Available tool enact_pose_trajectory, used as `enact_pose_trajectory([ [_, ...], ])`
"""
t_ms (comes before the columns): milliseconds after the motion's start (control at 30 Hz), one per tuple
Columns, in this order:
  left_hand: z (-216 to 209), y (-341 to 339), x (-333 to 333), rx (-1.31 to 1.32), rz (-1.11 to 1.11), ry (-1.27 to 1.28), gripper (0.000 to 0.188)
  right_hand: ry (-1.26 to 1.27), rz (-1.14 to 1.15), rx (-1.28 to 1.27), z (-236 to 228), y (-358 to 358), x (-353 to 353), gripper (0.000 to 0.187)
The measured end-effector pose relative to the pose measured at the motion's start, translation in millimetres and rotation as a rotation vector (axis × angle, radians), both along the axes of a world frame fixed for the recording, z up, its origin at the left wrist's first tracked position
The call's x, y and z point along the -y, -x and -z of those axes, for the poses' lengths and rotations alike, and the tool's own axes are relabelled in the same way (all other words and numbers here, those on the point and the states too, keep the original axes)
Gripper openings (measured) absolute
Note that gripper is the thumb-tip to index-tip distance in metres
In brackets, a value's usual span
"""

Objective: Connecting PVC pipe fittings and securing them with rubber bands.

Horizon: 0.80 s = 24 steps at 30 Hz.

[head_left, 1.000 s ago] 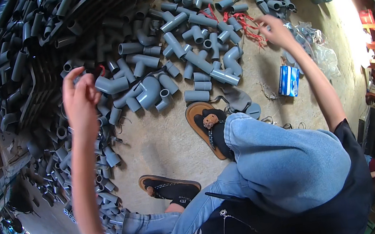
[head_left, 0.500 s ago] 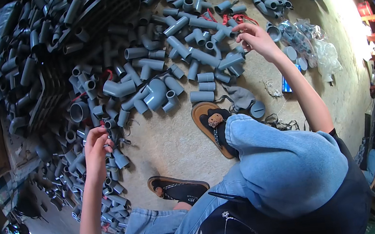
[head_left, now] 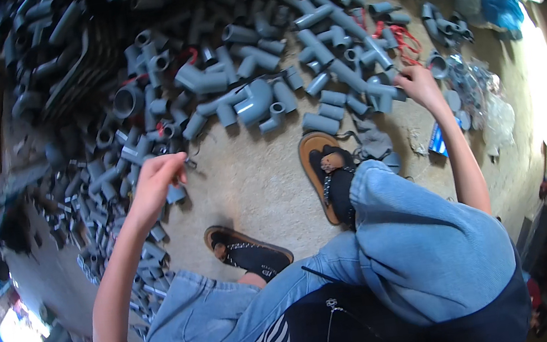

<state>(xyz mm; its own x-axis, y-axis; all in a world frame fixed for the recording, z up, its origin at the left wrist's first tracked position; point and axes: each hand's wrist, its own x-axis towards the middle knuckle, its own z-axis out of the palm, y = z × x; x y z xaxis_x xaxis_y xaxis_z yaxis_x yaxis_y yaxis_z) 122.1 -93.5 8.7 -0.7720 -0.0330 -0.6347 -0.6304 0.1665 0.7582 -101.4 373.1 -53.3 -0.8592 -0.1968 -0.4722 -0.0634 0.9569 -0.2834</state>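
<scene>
Fittings (head_left: 254,101) of grey pipe lie loose toward the far edge of the floor (head_left: 241,189); smaller pieces (head_left: 108,187) spread along its left side. We hold the left hand (head_left: 161,177) over the inner border of those smaller pieces, fingers bent, thumb drawn in; a small dark bit (head_left: 191,161) shows just beside the fingertips, and we cannot tell whether it is gripped. We place the right hand (head_left: 421,88) at the right border of the fittings, fingers curled, tips close to the end of a long pipe (head_left: 382,90), with red ribbon (head_left: 401,37) just beyond; whether we grip anything there, we cannot tell. We judge the step in hand to be reaching among loose parts; the next move calls for a firm finger hold on one part, clear of the ribbon.
</scene>
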Motion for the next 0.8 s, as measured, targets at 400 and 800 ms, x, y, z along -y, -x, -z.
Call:
enact_pose_trajectory([
  [400,63.5,-52.0,-9.1,-0.437,0.644,1.020,0.055,0.018,-0.144,-0.082,-17.7,-8.7,16.9,0.033],
  [800,107.2,-56.5,-5.2,-0.340,0.518,0.667,0.017,0.719,-0.591,-0.285,24.5,-31.6,181.6,0.044],
])
